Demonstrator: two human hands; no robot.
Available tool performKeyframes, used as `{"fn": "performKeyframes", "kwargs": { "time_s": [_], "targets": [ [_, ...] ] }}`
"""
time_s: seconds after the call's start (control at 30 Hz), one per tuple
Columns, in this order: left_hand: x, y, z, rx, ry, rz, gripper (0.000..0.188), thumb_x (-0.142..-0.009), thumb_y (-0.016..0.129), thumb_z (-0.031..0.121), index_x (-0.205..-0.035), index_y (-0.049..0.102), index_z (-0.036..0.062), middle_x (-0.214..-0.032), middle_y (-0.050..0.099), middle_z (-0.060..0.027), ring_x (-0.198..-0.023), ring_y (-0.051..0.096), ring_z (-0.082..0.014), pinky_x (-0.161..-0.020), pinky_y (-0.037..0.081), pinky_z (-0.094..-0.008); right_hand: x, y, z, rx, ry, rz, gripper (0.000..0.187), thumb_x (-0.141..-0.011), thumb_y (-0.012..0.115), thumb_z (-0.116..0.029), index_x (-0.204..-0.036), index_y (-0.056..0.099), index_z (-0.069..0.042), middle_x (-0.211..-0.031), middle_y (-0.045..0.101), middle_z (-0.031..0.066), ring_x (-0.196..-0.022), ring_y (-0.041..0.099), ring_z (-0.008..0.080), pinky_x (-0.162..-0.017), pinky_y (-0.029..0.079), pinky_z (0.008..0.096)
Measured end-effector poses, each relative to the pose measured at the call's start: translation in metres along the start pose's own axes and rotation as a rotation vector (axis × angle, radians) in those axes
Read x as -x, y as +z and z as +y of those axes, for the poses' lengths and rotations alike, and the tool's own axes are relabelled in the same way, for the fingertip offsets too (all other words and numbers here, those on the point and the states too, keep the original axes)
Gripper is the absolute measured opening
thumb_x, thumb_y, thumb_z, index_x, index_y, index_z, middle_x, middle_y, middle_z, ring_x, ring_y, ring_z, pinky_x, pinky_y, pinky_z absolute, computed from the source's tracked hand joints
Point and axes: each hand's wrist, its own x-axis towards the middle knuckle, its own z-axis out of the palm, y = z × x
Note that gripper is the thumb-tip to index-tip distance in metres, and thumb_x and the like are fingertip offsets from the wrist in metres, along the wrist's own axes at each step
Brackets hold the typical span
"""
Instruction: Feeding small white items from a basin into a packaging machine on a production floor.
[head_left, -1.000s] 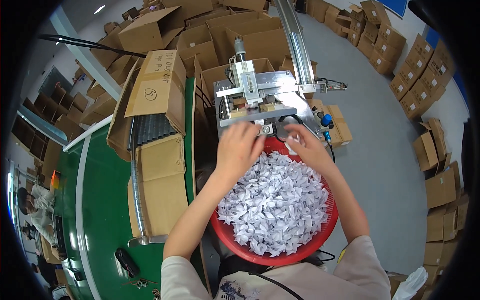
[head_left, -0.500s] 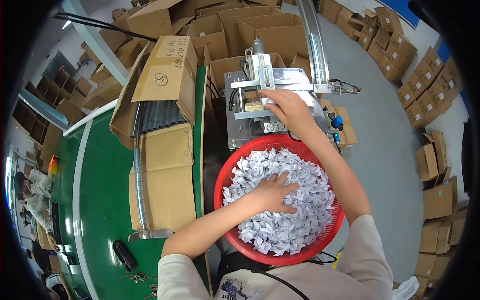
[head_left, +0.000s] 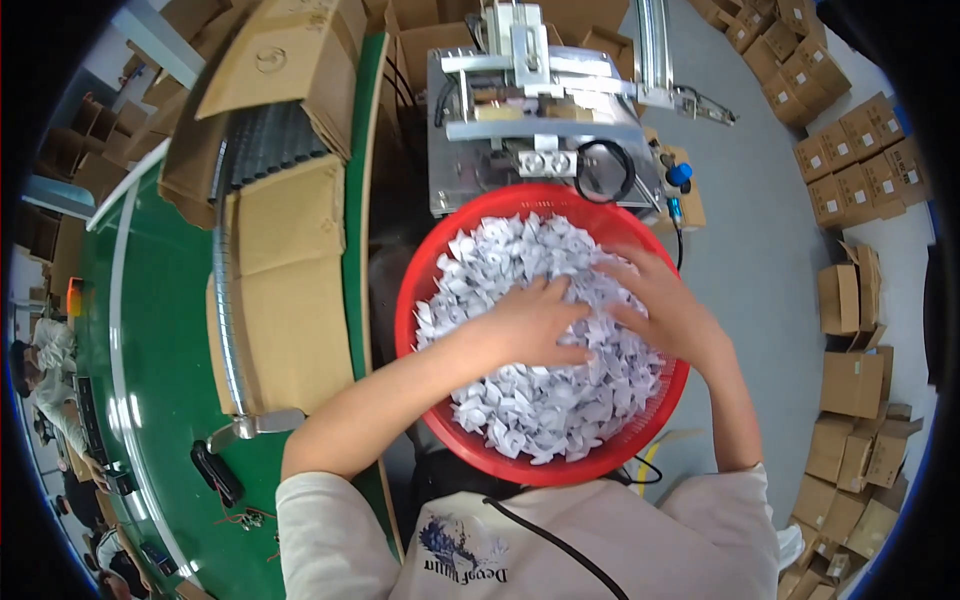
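A round red plastic basket (head_left: 412, 300) sits in front of me, heaped with small white pinwheel-shaped pieces (head_left: 530, 405). My left hand (head_left: 540, 322) lies on the heap near its middle, fingers spread and its tips among the pieces. Over the right part of the basket is my right hand (head_left: 665, 305), a little blurred. Its fingers are apart and reach onto the pieces beside my left hand. I see nothing gripped in either hand. Just beyond the basket stands a metal machine (head_left: 545, 130) with bars, a cylinder and a black cable loop.
On the green table (head_left: 165, 340) at my left, an open cardboard box (head_left: 290, 90) holds dark tubes. A curved metal track (head_left: 222, 290) runs from it. A black case (head_left: 217, 472) lies nearby. Stacked cartons (head_left: 860, 150) line the right wall. A person (head_left: 60, 400) works at far left.
My right hand has come back from the machine and down onto the white pieces. My left hand stays on the heap. The whole view has tilted, so the basket appears higher.
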Motion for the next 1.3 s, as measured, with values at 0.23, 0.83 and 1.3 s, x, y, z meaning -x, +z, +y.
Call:
{"fn": "performKeyframes", "kwargs": {
  "time_s": [0.23, 0.83, 1.3],
  "targets": [
    [0.010, 0.014, 0.015, -0.311, 0.016, 0.161, 0.060, -0.082, 0.073, 0.043, -0.130, 0.058, 0.0104, -0.139, 0.044, -0.0263, -0.119, 0.053, -0.0436, -0.097, 0.046, -0.0512, 0.068, 0.039, -0.018, 0.057, 0.233, -0.263, 0.067, -0.084, 0.078, -0.023, -0.144, 0.050, -0.021, -0.152, 0.039, 0.0116, -0.135, 0.046, 0.0345, -0.107, 0.045, 0.0445],
    [-0.004, -0.006, -0.007, -0.091, -0.071, 0.184, 0.030, -0.089, 0.067, 0.025, -0.114, 0.065, 0.0085, -0.118, 0.058, -0.0145, -0.100, 0.063, -0.0364, -0.085, 0.053, -0.0452, 0.042, 0.054, -0.002, -0.072, 0.341, -0.135, 0.052, -0.086, 0.076, -0.022, -0.135, 0.057, -0.017, -0.124, 0.055, 0.0110, -0.095, 0.062, 0.0272, -0.081, 0.053, 0.0362],
    [-0.004, -0.005, -0.021, -0.046, -0.125, 0.205, 0.029, -0.093, 0.063, 0.025, -0.113, 0.066, 0.0044, -0.103, 0.064, -0.0133, -0.100, 0.063, -0.0370, -0.089, 0.052, -0.0447, 0.023, 0.051, 0.013, -0.129, 0.310, -0.120, 0.038, -0.091, 0.067, -0.016, -0.127, 0.059, -0.010, -0.101, 0.063, 0.0084, -0.077, 0.059, 0.0214, -0.069, 0.049, 0.0319]
  ]
}}
